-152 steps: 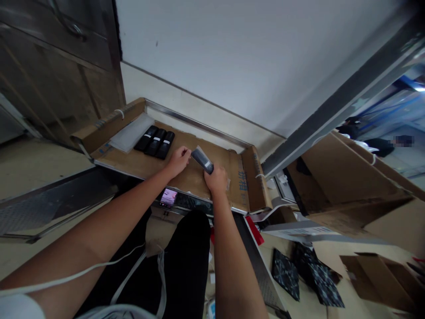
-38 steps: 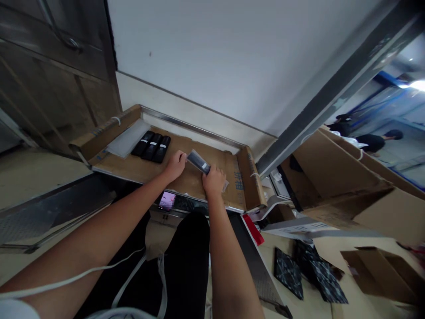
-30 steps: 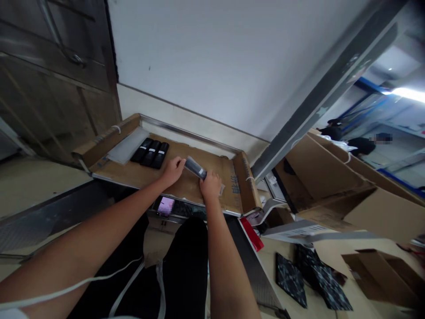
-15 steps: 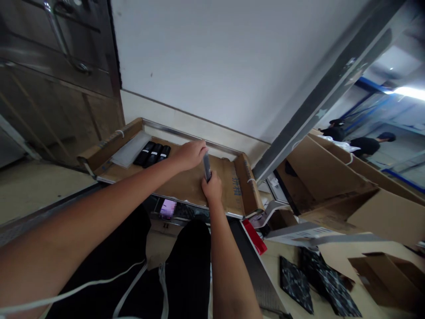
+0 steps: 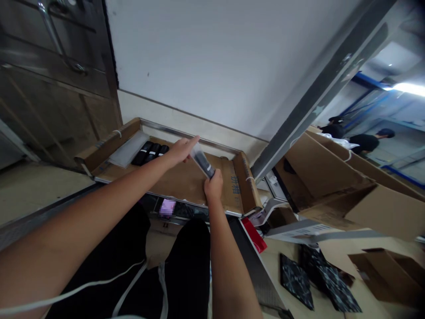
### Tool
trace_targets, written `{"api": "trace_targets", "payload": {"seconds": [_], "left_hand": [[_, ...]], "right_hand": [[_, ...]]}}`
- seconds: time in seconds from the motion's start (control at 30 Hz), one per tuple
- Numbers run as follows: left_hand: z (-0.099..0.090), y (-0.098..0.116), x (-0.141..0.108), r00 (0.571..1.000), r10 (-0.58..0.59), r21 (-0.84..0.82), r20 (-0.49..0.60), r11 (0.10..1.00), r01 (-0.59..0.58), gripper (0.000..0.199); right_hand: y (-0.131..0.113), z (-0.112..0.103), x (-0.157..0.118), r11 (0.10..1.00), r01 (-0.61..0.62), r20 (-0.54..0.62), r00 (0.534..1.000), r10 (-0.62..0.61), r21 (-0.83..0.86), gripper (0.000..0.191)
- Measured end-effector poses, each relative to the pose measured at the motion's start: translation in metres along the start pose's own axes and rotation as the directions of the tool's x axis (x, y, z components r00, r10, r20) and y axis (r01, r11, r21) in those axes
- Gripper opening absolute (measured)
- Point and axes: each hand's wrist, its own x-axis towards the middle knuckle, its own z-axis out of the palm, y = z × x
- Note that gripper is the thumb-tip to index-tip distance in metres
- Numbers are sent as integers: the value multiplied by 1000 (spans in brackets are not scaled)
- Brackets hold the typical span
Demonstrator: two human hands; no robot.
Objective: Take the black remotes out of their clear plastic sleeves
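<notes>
Between my hands is a slim black packet in a clear plastic sleeve with a small white label, held at a slant above the cardboard. My right hand is closed round its lower end. My left hand pinches the clear upper end of the sleeve, with one finger stretched along it. To the left, several similar black packets with white labels lie side by side, partly behind my left forearm. A stack of clear plastic sleeves lies beyond them.
The cardboard-lined tray table has raised side flaps and stands against a white wall. A phone lies below its front edge. Large cardboard boxes and dark patterned bags are at right. Two people bend over in the background.
The packet has tilted so that its upper end points further left and its labelled face shows. My left hand has moved left with that end; my right hand has barely shifted.
</notes>
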Motion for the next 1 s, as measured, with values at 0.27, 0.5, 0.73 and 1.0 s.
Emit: {"api": "trace_targets", "payload": {"seconds": [0.27,0.5,0.73,1.0], "left_hand": [[-8,-11,8,957,175,323,-230,942,-95,29],[-13,-22,11,975,130,397,-178,917,-50,48],[-11,0,9,942,283,374,-179,905,-201,41],[-14,43,24,916,399,417,-28,838,-353,31]], "right_hand": [[-2,3,-1,998,44,-18,999,-45,-47,35],[-2,3,-1,996,34,-51,998,-38,-78,36],[-4,1,0,999,16,22,1000,-16,-29,30],[3,3,1,993,89,79,992,-95,74,27]]}}
